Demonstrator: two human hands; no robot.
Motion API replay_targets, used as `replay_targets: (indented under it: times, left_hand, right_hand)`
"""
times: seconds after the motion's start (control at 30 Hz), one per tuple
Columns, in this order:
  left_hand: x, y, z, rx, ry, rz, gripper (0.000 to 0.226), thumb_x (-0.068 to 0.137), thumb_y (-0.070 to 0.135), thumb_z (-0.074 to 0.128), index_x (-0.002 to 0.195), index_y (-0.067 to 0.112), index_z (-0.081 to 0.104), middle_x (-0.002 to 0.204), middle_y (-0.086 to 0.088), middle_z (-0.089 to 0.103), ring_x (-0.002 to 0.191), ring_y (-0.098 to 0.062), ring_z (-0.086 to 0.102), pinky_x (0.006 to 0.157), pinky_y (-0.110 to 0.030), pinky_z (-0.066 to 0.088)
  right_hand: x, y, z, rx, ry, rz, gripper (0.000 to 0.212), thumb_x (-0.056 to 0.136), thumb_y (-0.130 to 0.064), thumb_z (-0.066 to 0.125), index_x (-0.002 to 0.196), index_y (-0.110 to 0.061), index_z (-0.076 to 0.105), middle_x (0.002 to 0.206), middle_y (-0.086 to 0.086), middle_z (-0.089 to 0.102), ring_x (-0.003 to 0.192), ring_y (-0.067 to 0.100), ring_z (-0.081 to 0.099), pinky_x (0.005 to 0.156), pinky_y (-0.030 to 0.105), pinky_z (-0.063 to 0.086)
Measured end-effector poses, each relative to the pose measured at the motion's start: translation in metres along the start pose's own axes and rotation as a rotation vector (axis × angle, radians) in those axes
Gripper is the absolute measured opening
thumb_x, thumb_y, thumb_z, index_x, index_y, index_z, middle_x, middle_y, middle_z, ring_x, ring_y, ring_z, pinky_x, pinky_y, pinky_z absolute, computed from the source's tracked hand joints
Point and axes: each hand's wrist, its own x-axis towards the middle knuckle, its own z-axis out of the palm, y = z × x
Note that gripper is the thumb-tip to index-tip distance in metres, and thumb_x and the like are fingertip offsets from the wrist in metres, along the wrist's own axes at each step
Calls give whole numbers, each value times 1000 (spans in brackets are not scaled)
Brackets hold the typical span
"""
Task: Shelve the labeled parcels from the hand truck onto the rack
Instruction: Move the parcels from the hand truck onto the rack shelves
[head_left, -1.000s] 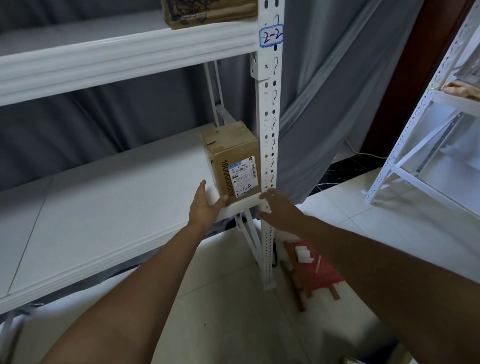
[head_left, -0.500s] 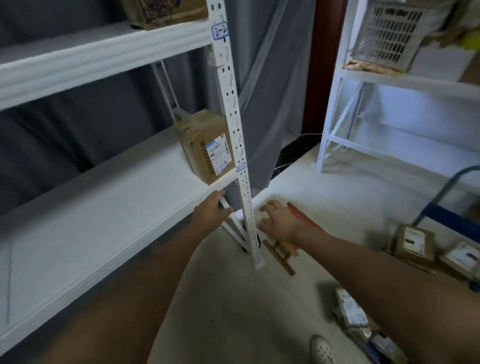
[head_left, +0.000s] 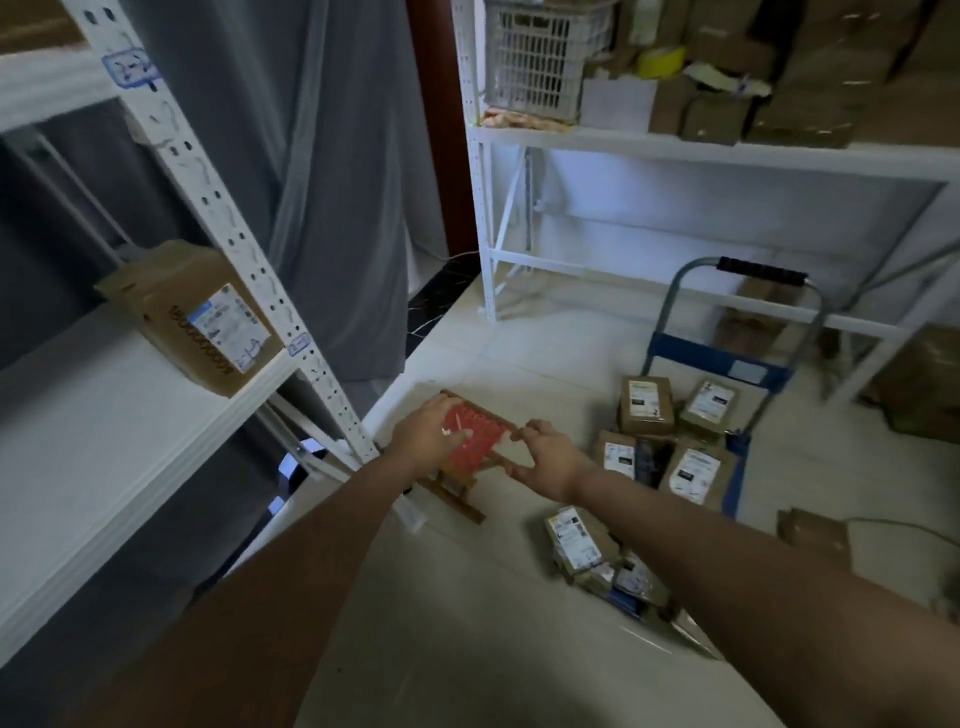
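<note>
A labeled brown parcel (head_left: 195, 317) stands on the white rack shelf (head_left: 104, 415) at the left, beside the perforated upright (head_left: 244, 249). Both my hands hang in the air in front of me, away from the shelf and empty. My left hand (head_left: 428, 434) has relaxed fingers over a red-topped wooden stool (head_left: 475, 441) on the floor. My right hand (head_left: 545, 454) is loosely spread just to its right. Several labeled parcels (head_left: 670, 431) lie on the blue hand truck (head_left: 727, 364) at the right, and more parcels (head_left: 587, 545) lie on the floor near it.
A second white rack (head_left: 675, 150) at the back holds a white plastic crate (head_left: 540, 57) and stacked cardboard boxes. Grey curtain (head_left: 337, 182) hangs behind the left rack. A small brown box (head_left: 813, 530) lies on the pale tiled floor at the right.
My view has swung right from the shelf toward the hand truck. Both hands left the shelf edge by the parcel and moved out over the floor, empty.
</note>
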Motion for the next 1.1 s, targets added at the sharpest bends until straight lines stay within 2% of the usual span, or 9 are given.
replay_targets:
  times: [0.07, 0.17, 0.27, 0.33, 0.43, 0.53, 0.8, 0.97, 1.1]
  left_hand:
    - [12, 27, 25, -8, -23, 6, 54, 92, 33, 63, 141, 18, 46, 149, -3, 43, 131, -24, 46, 107, -38, 40]
    - [27, 72, 68, -49, -58, 15, 48, 92, 29, 63, 137, 15, 50, 139, -3, 51, 124, -22, 51, 101, -36, 44]
    - [40, 118, 114, -73, -135, 36, 50, 92, 27, 63, 138, 13, 49, 143, -7, 48, 130, -25, 47, 105, -39, 41]
    - [47, 150, 143, -78, -151, 43, 51, 93, 26, 63, 140, 12, 48, 147, -9, 44, 131, -28, 46, 108, -41, 39]
    - [51, 191, 177, -44, -182, 66, 53, 95, 27, 60, 143, 11, 45, 151, -7, 40, 135, -25, 41, 110, -34, 34]
    - [58, 214, 205, -40, -232, 63, 54, 96, 30, 58, 144, 12, 41, 151, -5, 39, 135, -23, 41, 107, -33, 35]
    - [88, 242, 239, -14, -289, 28, 53, 96, 33, 57, 144, 18, 41, 152, -3, 39, 137, -20, 39, 106, -29, 32]
    - [127, 255, 252, -46, -344, 40, 51, 96, 34, 57, 143, 24, 41, 146, -1, 46, 130, -22, 46, 97, -29, 37]
    - [158, 265, 263, -42, -394, 95, 50, 96, 34, 57, 142, 22, 42, 146, -3, 45, 131, -22, 45, 100, -30, 38]
  right_hand:
    - [-14, 39, -9, 10, -22, 33, 59, 95, -38, 58, 145, -14, 39, 153, 13, 28, 134, 34, 40, 110, 34, 35]
    - [-40, 107, -25, 28, -40, 91, 61, 95, -38, 58, 147, -14, 37, 154, 12, 27, 136, 33, 37, 112, 36, 33]
    - [-62, 173, -41, 35, -78, 163, 60, 97, -35, 56, 148, -13, 35, 152, 12, 28, 135, 34, 38, 110, 40, 36]
    - [-73, 213, -50, 34, -88, 200, 61, 97, -35, 57, 148, -13, 35, 150, 14, 31, 132, 34, 41, 106, 37, 39]
    - [-86, 258, -63, 47, -92, 232, 64, 96, -39, 59, 149, -14, 34, 151, 13, 30, 135, 33, 38, 106, 37, 38]
    - [-92, 296, -72, 73, -105, 265, 60, 97, -33, 57, 148, -13, 34, 150, 12, 31, 132, 32, 41, 104, 36, 39]
    - [-77, 358, -85, 157, -58, 328, 63, 95, -35, 59, 149, -13, 35, 150, 12, 34, 130, 33, 45, 105, 39, 42]
    - [-55, 381, -97, 212, -13, 388, 66, 94, -41, 60, 149, -15, 34, 150, 11, 34, 128, 32, 46, 105, 41, 43]
    - [-35, 399, -101, 206, 5, 411, 63, 94, -41, 59, 147, -16, 36, 149, 12, 35, 131, 33, 43, 106, 45, 42]
